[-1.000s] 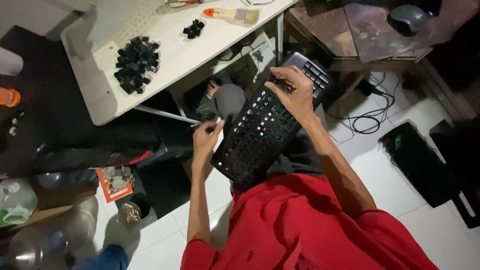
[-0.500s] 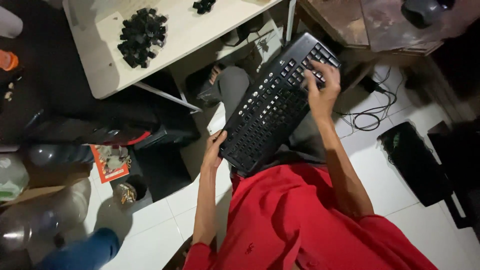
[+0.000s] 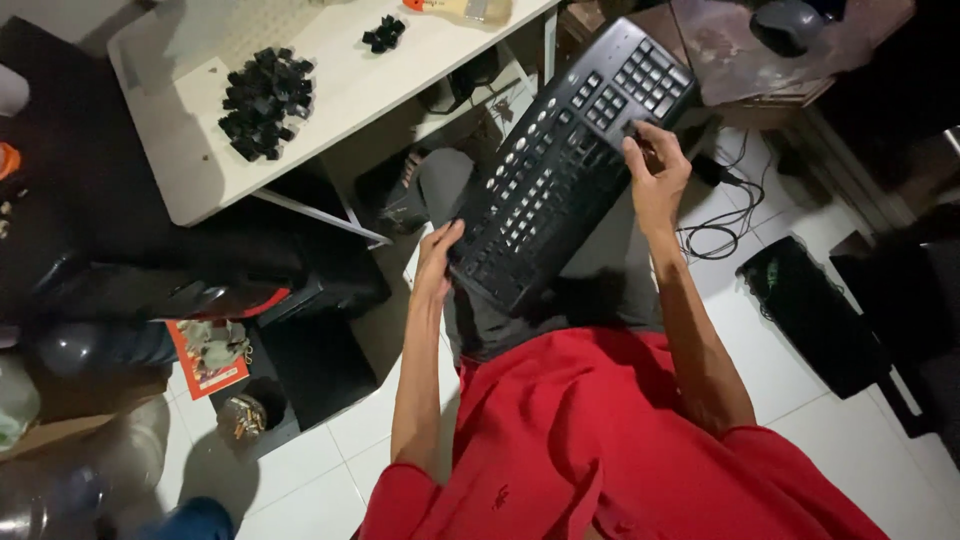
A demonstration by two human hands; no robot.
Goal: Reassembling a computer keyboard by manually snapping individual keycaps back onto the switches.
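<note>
I see a black keyboard (image 3: 560, 165) lying tilted across the person's lap, long axis running from 7 o'clock to 1 o'clock. Many key sockets on its lower half are bare, pale dots showing; keycaps are left on the upper right block.

Left hand (image 3: 437, 262) sits at the keyboard's 7 o'clock corner, grip closed on that edge, thumb over the top face. Right hand (image 3: 655, 175) is at the 3 o'clock side, near the upper right keys, fingers curled narrow on the key face; I cannot tell if it pinches a keycap.

White worktop (image 3: 350, 90) is at 11 o'clock from the keyboard. On it: a heap of loose black keycaps (image 3: 262, 100) toward its left end, a smaller cluster of keycaps (image 3: 383, 33) at 12 o'clock near the far edge, well apart from the heap. A pale tube-shaped item with an orange end (image 3: 462, 8) is at the top edge, cut off.

Floor is white tile. At 8 o'clock, a flat rectangular red-orange package (image 3: 210, 352) with a grey-green picture panel, lying beside dark boxes. Just below it, a small round jar (image 3: 240, 417). Black cable (image 3: 715, 235) is coiled at 3 o'clock, a black box (image 3: 815, 315) beyond it. Red shirt (image 3: 610, 450) fills 6 o'clock.
</note>
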